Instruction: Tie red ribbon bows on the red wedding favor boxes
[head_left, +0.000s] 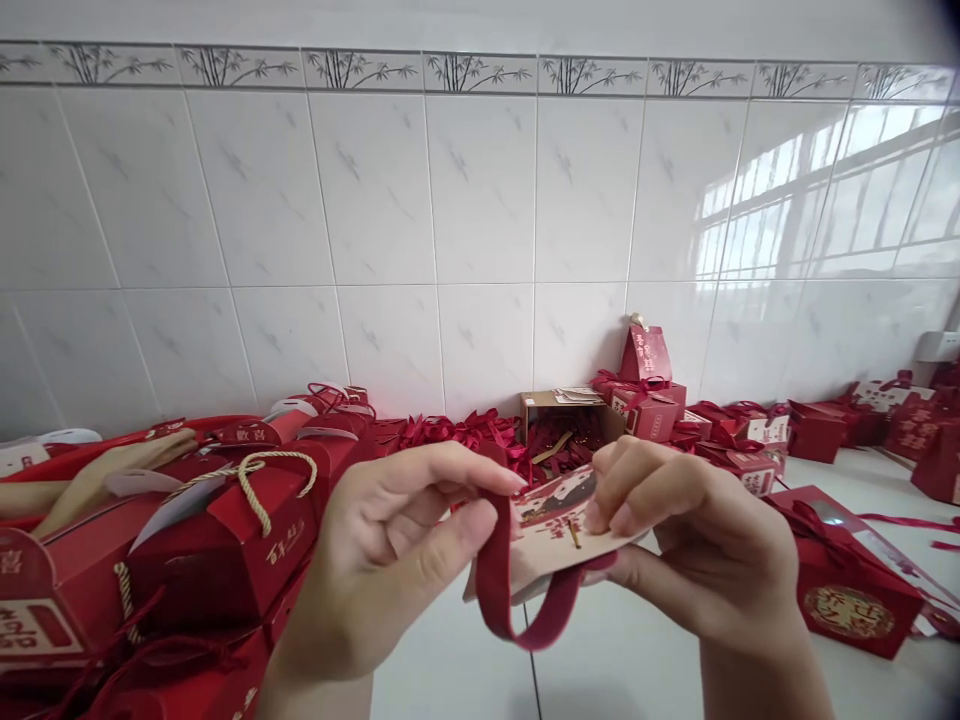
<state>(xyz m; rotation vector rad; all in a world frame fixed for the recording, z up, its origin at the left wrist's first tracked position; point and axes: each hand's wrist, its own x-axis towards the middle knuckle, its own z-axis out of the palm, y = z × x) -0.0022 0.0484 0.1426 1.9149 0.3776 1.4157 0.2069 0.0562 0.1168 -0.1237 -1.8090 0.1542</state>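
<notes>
My left hand (390, 560) pinches a dark red ribbon (499, 590) between thumb and fingers; the ribbon loops down under a small printed card (551, 525). My right hand (694, 540) grips the right side of that card with thumb and fingertips pressed on it. Both hands hover above the white tiled floor (622, 660), close together at the middle of the view. Part of the card is hidden behind my fingers.
A heap of red gift boxes with rope handles (225, 540) lies at the left. An open cardboard box (570, 425) of ribbons stands by the tiled wall. More red boxes (851, 590) sit at the right and along the wall.
</notes>
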